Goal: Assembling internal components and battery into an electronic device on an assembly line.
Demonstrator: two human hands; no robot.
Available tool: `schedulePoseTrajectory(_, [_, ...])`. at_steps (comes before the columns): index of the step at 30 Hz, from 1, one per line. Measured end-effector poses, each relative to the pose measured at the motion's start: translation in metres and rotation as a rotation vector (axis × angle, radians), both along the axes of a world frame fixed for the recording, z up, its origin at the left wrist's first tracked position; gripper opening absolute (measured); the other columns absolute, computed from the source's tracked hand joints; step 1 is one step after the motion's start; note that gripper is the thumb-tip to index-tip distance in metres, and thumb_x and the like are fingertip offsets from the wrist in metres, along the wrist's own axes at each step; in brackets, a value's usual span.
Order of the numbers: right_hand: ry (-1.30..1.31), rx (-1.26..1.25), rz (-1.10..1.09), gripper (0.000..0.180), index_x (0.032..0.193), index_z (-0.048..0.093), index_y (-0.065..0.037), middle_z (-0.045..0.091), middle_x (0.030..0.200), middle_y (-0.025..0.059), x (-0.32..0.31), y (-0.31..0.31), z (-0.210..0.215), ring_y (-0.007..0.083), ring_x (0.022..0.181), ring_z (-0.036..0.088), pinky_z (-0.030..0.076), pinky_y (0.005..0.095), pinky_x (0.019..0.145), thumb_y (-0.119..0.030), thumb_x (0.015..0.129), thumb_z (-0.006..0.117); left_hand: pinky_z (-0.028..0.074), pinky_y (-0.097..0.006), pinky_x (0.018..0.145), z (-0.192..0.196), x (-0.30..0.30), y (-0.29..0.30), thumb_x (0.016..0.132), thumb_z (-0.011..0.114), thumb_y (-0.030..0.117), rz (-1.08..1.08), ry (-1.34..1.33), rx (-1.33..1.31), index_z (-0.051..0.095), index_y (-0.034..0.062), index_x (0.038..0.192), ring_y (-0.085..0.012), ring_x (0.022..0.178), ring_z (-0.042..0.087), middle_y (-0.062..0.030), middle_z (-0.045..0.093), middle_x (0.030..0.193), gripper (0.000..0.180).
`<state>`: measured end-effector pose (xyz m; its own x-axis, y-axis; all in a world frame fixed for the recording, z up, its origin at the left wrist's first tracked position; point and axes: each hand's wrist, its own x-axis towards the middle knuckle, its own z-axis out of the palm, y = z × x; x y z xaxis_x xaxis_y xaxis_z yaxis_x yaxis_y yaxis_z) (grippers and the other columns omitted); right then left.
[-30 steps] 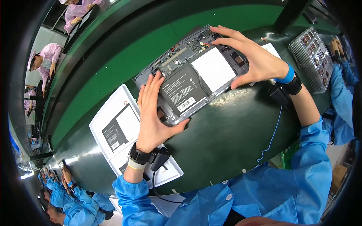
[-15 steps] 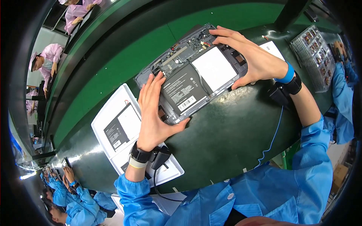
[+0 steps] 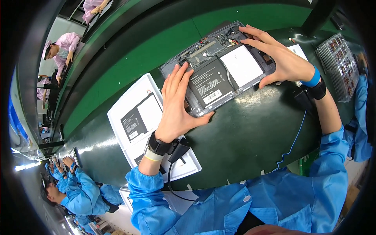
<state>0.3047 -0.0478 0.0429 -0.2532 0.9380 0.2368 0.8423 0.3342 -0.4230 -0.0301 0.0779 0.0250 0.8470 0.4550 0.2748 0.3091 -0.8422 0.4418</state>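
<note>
An opened flat device [image 3: 219, 70] lies on the dark bench, its black battery pack, white pad and circuit board exposed. My left hand [image 3: 178, 103] grips its near left end, fingers spread over the inside and thumb under the front edge. My right hand [image 3: 276, 56] holds the far right end, fingers curled over the circuit board corner. Both wrists wear straps, the right one with a blue cord running down.
A white tray [image 3: 117, 113] holding a black and white battery pack sits left of the device. A clear tray of small parts [image 3: 340, 62] stands at the right. A green conveyor belt [image 3: 156, 51] runs behind. Other workers in blue and pink sit along the line at left.
Both hands keep their hold on the device. The device has shifted slightly on the bench; little else differs.
</note>
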Motion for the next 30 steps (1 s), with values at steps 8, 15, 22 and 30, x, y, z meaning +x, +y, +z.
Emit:
schedulePoseTrajectory(8, [-0.094,0.006,0.045,0.109,0.153,0.037,0.004,0.025,0.165,0.0221,-0.002,-0.005,0.005,0.042,0.153,0.021,0.025,0.0475,0.124,-0.045,0.069,0.088,0.025,-0.05,0.124,0.025,0.001,-0.012,0.074,0.085,0.039,-0.06,0.175,0.177,0.038,-0.0039,0.152,-0.0414,0.152,0.026,-0.0234,0.032,0.161,0.101])
schedulePoseTrajectory(15, [-0.15,0.07,0.059,0.098,0.147,0.041,0.01,0.037,0.158,0.0232,-0.05,-0.008,0.006,0.0398,0.15,0.031,0.031,0.0472,0.122,-0.042,0.076,0.084,0.031,-0.048,0.121,0.035,0.018,-0.028,0.086,0.077,0.045,-0.134,0.246,0.226,0.041,-0.0119,0.147,-0.0432,0.148,0.032,-0.0302,0.037,0.156,0.091])
schedulePoseTrajectory(22, [-0.202,0.118,0.017,0.089,0.147,0.041,0.01,0.04,0.157,0.0222,-0.059,-0.005,0.001,0.0371,0.149,0.033,0.031,0.0466,0.122,-0.038,0.081,0.078,0.033,-0.046,0.12,0.018,0.033,-0.032,0.088,0.077,0.034,-0.104,0.2,0.272,0.039,-0.0153,0.145,-0.0442,0.146,0.035,-0.0318,0.035,0.155,0.084])
schedulePoseTrajectory(30, [-0.249,0.135,-0.002,0.084,0.149,0.039,0.008,0.038,0.158,0.0211,-0.066,-0.01,-0.007,0.0369,0.15,0.032,0.027,0.0476,0.124,-0.04,0.088,0.072,0.029,-0.049,0.121,0.019,0.034,-0.034,0.091,0.073,0.029,-0.127,0.26,0.221,0.033,-0.0148,0.148,-0.0438,0.148,0.029,-0.0312,0.028,0.159,0.083])
